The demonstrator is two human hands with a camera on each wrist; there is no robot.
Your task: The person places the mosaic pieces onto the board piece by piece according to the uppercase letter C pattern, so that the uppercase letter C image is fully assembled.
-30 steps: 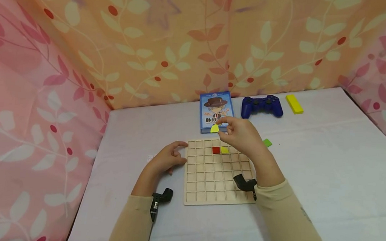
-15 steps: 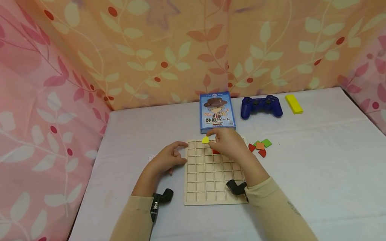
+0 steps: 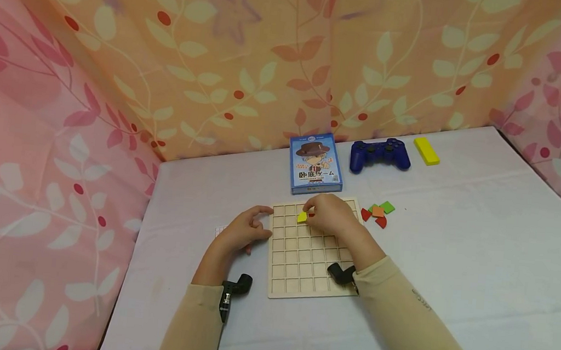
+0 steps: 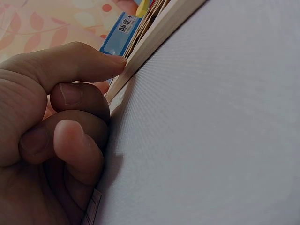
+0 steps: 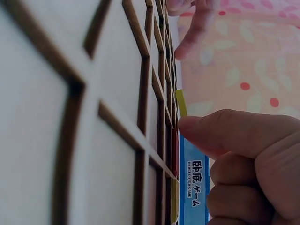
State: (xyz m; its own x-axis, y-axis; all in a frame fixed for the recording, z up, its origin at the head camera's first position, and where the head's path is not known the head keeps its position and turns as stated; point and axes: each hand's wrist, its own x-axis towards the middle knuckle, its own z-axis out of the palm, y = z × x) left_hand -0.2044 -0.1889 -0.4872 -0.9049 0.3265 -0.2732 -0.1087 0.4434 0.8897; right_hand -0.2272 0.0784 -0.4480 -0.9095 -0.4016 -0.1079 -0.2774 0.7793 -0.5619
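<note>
A wooden grid board [image 3: 299, 270] lies on the white-covered table. My right hand [image 3: 332, 215] pinches a small yellow tile [image 3: 302, 217] with a rounded side, low over a cell in the board's upper part. The right wrist view shows this yellow tile [image 5: 181, 102] tilted at the thumb tip. Beside it in the grid sit a red tile [image 5: 175, 152] and another yellow tile [image 5: 175, 201], the latter hidden by the hand in the head view. My left hand [image 3: 242, 230] touches the board's left edge with index finger and thumb, its other fingers curled in the left wrist view.
Loose red, green and orange tiles [image 3: 379, 211] lie right of the board. Behind it are a blue game box [image 3: 315, 164], a blue game controller [image 3: 381, 154] and a yellow block [image 3: 427, 151]. A gridded card [image 3: 219, 229] shows partly beneath the left hand.
My right hand has moved left and down with the yellow tile, from in front of the game box to the board's cells. The loose tiles have come into view. The left hand stays put.
</note>
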